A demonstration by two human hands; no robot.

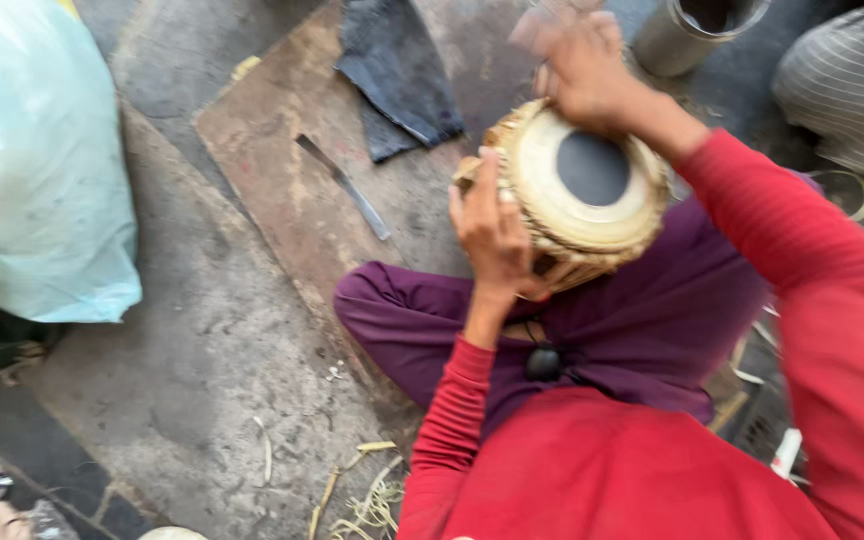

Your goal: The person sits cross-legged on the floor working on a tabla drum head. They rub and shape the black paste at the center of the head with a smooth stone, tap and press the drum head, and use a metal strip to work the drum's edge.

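Note:
A small hand drum (577,195) with a pale skin head and a round black patch rests on my lap, against my purple trousers (642,320). My left hand (492,235) grips its left side, fingers wrapped over the rim and lacing. My right hand (582,65), blurred, is raised at the drum's far rim with fingers curled; whether it holds something I cannot tell. Both sleeves are red.
A long metal blade (344,187) and a dark cloth (397,75) lie on a brown board (282,160). A pale plastic bag (37,170) bulks at left. A metal can (687,30) stands at top; another person's striped clothing (847,90) shows top right. Straw scraps (362,495) litter the floor.

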